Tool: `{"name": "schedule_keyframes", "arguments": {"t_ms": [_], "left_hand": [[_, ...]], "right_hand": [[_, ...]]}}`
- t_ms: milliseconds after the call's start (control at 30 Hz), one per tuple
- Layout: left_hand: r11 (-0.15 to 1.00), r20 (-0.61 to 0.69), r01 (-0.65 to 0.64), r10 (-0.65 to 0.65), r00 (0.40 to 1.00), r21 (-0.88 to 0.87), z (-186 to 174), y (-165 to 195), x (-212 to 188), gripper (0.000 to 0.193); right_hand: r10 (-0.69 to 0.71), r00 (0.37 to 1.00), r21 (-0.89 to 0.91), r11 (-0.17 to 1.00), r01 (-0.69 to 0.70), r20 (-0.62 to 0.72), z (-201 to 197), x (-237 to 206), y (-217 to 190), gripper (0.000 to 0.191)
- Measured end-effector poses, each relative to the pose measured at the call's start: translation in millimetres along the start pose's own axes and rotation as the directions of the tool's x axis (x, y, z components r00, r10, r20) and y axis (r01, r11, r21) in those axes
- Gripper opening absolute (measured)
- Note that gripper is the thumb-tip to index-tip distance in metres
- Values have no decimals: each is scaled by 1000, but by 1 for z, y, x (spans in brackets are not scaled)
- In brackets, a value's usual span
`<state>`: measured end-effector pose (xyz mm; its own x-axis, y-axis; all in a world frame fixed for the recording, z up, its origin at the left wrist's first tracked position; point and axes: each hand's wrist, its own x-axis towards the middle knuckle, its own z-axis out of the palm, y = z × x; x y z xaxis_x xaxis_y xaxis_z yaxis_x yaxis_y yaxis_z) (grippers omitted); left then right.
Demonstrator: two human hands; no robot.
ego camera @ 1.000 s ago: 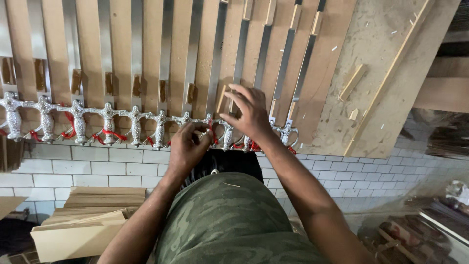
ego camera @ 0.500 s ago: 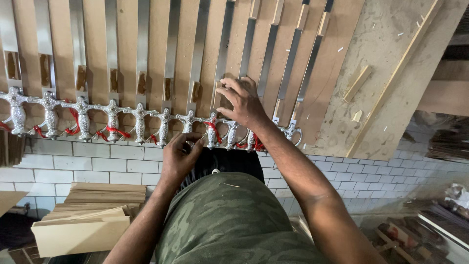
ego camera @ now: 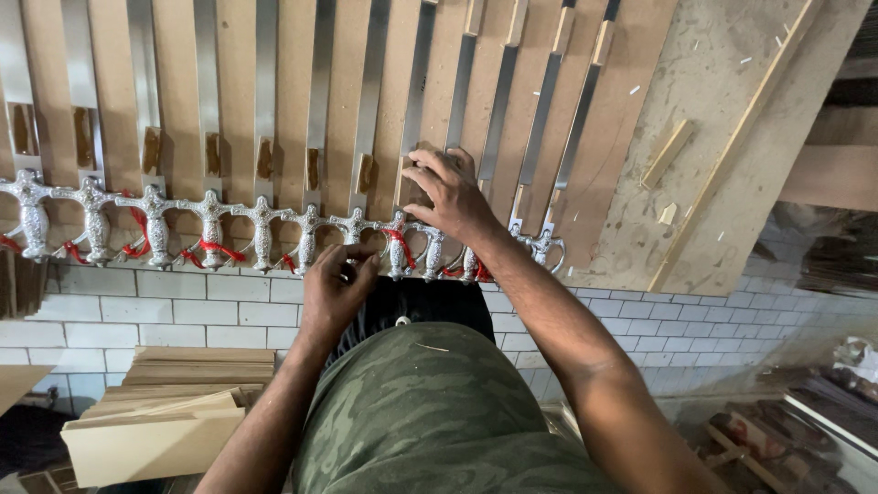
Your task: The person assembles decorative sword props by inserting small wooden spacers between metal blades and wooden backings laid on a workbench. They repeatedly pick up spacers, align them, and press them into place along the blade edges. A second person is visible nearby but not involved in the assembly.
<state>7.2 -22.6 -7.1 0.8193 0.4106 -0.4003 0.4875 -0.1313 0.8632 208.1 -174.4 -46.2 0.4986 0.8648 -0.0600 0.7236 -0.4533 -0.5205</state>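
A row of swords lies across the wooden board (ego camera: 713, 119), silver hilts (ego camera: 210, 229) toward the person. The left hand (ego camera: 334, 284) curls narrowly round the hilt (ego camera: 352, 229) of one sword near the row's middle, while the right hand (ego camera: 448, 197) presses spread fingers on the neighbouring blade (ego camera: 457, 110). The step looks like aligning that sword in the row; any shift next calls for keeping the blade parallel to its neighbours.

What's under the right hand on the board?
The right hand lies over a small wooden block and a steel blade on the wooden board. The blade's part beneath the palm is hidden.
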Motion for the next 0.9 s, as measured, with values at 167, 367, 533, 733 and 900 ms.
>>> {"name": "schedule_keyframes", "arguments": {"t_ms": [167, 367, 533, 733, 900], "left_hand": [[993, -19, -70, 72, 997, 95, 6, 9, 9, 21], [966, 34, -173, 170, 985, 192, 29, 17, 27, 32], [922, -21, -302, 316, 949, 241, 44, 9, 39, 32], [936, 25, -261, 262, 965, 238, 51, -4, 39, 33], [969, 66, -149, 139, 988, 197, 56, -7, 35, 36]], "right_hand": [[25, 1000, -7, 1000, -25, 9, -1, 1, -2, 63], [16, 998, -15, 1000, -17, -67, -5, -2, -5, 72], [272, 944, 136, 959, -250, -187, -24, -36, -7, 52], [534, 845, 486, 746, -455, -30, -7, -85, -34, 40], [461, 877, 556, 769, -317, -138, 38, -91, -42, 58]]}}
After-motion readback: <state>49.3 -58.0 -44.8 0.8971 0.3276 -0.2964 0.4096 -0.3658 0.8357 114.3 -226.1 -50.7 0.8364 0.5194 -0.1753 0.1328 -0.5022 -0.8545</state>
